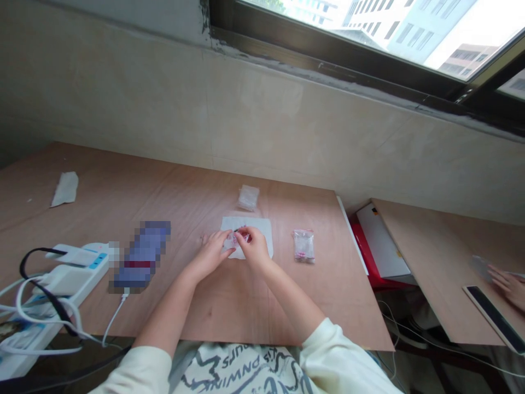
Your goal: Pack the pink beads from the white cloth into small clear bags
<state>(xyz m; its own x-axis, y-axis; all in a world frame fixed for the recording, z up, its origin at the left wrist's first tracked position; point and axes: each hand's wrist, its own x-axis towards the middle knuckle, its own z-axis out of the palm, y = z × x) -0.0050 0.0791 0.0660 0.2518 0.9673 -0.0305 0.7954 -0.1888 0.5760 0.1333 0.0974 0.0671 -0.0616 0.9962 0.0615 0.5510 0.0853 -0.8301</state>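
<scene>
On the wooden table before me lies a white sheet (263, 225) with something small, pink and dark on it, partly hidden by my fingers. My left hand (211, 253) rests at the sheet's left edge, thumb and index finger apart beside that small thing. Over the sheet's right half, my right hand (256, 249) is closed in a pinch at the small pink thing; what exactly its fingertips grip is too small to make out. To the right lies a clear zip bag (304, 245) with small pink bits at its bottom. Behind the sheet sits another clear plastic packet (248, 197).
A pixelated phone-like device (141, 254) lies left with a white cable attached. Power strips (92, 265) with tangled cords fill the left front. A torn white paper (65, 189) lies far left. On a separate right-hand table, another person's hand (508, 282) is near a phone (494, 317).
</scene>
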